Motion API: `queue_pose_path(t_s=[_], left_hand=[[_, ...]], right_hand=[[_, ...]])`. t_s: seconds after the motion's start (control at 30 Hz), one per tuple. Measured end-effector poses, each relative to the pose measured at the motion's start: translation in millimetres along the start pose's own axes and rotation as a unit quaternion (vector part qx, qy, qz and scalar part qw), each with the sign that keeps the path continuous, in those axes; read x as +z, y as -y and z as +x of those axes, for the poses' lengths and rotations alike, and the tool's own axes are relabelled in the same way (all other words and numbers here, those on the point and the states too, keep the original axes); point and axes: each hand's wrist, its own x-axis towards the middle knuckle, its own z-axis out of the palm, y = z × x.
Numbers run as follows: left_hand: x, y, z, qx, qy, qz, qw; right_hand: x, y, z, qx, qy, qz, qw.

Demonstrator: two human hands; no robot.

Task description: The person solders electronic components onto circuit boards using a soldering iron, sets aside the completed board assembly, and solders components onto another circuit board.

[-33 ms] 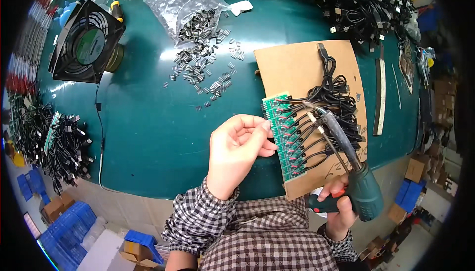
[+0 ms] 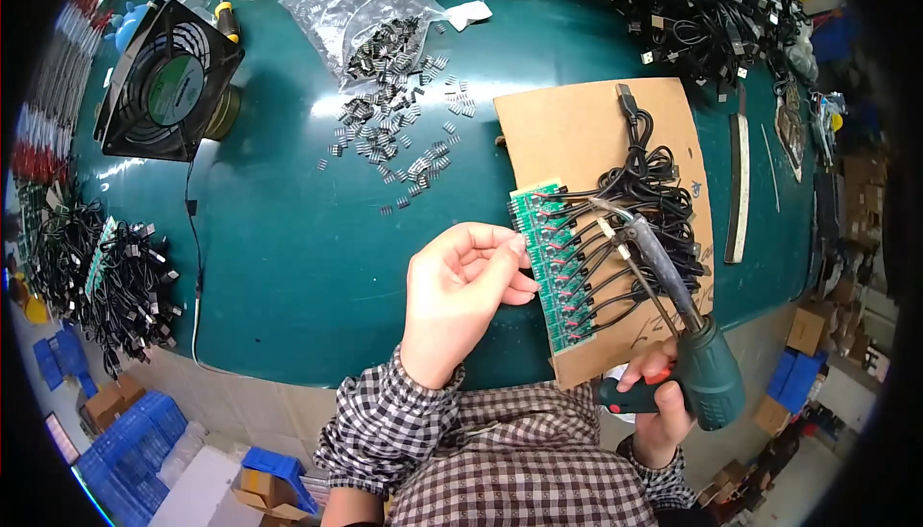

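My right hand (image 2: 661,410) grips a dark green soldering gun (image 2: 710,378), its finger near the red trigger. The gun's metal barrel and tip slant up and left over black cables. My left hand (image 2: 457,296) has its thumb and forefinger pinched together at the left edge of a green circuit board strip (image 2: 556,272); whatever lies between the fingertips is too small to make out. Black USB cables (image 2: 663,200) run from the strip's right side, with short red wires at the joints. Strip and cables rest on a cardboard sheet (image 2: 577,123).
Small black pin connectors (image 2: 385,128) spill from a clear plastic bag (image 2: 351,3) on the green table (image 2: 288,277). At the left stands a black fan (image 2: 173,85) near a cable pile (image 2: 120,287). More cables (image 2: 702,12) heap at far right, above a flat metal-edged strip (image 2: 738,190).
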Motion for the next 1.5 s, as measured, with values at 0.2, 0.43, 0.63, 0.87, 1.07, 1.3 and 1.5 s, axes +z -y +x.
queue_pose_path(t_s=[0.2,0.43,0.63,0.87,1.07,1.3,1.5], left_hand=[[0,0,0,-0.009,-0.002,0.0,1.0],[0,-1,0,-0.009,0.002,-0.002,1.0],[-1,-2,-1,-0.017,0.005,0.001,1.0],[1,1,-2,0.002,-0.011,0.007,1.0],[4,4,-2,0.021,-0.026,0.009,0.999],[3,4,-2,0.014,-0.022,0.007,1.0],[3,4,-3,0.013,-0.024,0.008,1.0]], right_hand=[[0,0,2,-0.016,0.013,-0.004,1.0],[0,0,1,0.0,0.014,0.001,1.0],[-3,-1,-2,0.007,0.014,-0.009,1.0],[-4,-2,-12,0.013,-0.004,-0.061,0.998],[-10,-5,-14,0.024,0.009,-0.092,0.995],[-11,-1,-12,0.032,0.026,-0.1,0.994],[-12,0,-14,0.046,0.049,-0.11,0.992]])
